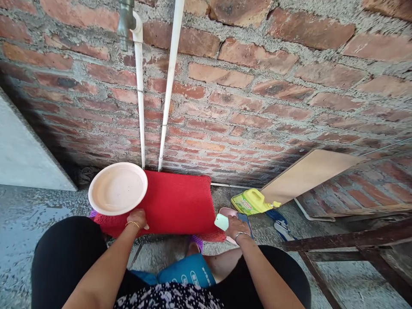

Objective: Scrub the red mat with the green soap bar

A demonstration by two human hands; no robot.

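Two white plastic pipes (169, 81) run down a rough red-brick wall (238, 101). A tubular grey tap (124, 25) is located beside the left pipe's upper end. A yellow plastic jug (250, 201) sits beside a flat tan board (309, 176). A dark wooden frame (347, 238) occupies the lower right.

A rough red-brick wall (234, 107) fills the background, its joints thick with uneven grey mortar. Two white plastic pipes (167, 90) run down it, one joined at the top to a grey tap (125, 28). The concrete floor (19, 227) is grey, with a wet sheen at left. A pale slab (25, 146) with a dark edge stands at far left, its corner in shadow; a tan board (309, 176) slants at right, near a dark wooden frame (334, 240). Soft, diffuse light covers the bricks.
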